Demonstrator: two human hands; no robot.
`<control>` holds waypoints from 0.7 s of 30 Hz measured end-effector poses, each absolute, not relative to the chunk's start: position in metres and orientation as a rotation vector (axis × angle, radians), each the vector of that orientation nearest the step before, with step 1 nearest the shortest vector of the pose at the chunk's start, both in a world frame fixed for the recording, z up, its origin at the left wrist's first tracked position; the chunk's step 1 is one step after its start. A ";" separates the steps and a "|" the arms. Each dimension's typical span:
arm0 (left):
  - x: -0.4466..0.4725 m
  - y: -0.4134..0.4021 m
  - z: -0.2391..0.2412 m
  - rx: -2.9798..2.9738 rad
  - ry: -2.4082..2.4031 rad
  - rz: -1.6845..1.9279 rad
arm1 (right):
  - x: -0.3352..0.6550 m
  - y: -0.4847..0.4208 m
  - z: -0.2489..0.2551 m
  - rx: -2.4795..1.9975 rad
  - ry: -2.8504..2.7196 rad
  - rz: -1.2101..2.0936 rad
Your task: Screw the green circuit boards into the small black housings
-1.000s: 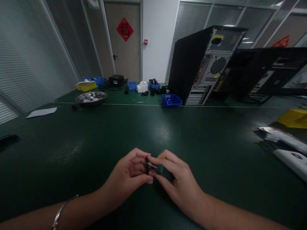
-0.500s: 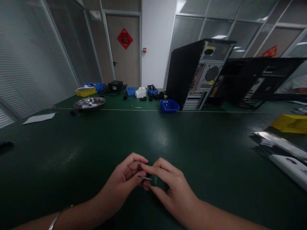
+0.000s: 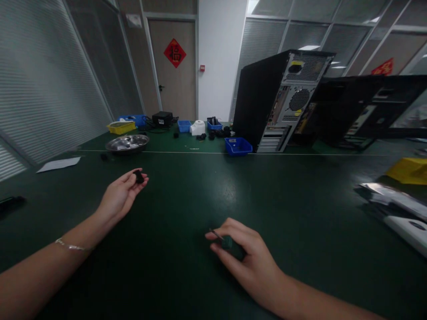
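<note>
Out over the left part of the green table, my left hand [image 3: 122,193] pinches a small black part [image 3: 138,177] between thumb and fingers; its exact kind I cannot make out. Near the front middle, my right hand [image 3: 245,255] is wrapped round a screwdriver [image 3: 227,242] with a dark green handle. The screwdriver's thin metal shaft points up and left past the fingertips, and most of its handle is hidden in the palm. My two hands are well apart.
A round steel dish [image 3: 127,143] lies beyond my left hand. A blue bin [image 3: 238,146] stands before a black computer tower [image 3: 267,102]. White paper [image 3: 59,164] lies at left, a yellow bin [image 3: 408,170] and a white device [image 3: 408,233] at right.
My hands were together at the front middle. The left has moved away, forward and left, with the black part in it; the right stays nearly in place with the screwdriver.
</note>
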State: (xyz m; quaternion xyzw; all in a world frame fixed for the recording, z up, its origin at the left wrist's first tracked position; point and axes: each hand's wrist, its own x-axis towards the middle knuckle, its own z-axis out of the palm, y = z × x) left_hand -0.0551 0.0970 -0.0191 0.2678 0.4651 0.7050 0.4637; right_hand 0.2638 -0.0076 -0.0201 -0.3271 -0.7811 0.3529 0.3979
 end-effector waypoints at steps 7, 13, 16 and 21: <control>-0.055 0.098 -0.016 0.565 1.147 1.805 | 0.263 -0.004 -0.020 -0.875 -1.954 0.908; -0.062 0.102 -0.015 0.547 1.172 1.826 | 0.262 -0.003 -0.019 -0.904 -1.940 0.929; -0.052 0.097 -0.015 0.607 1.160 1.725 | 0.263 -0.002 -0.020 -0.945 -1.955 0.956; -0.023 0.075 -0.015 0.770 1.074 1.423 | 0.261 0.000 -0.017 -1.009 -1.931 1.017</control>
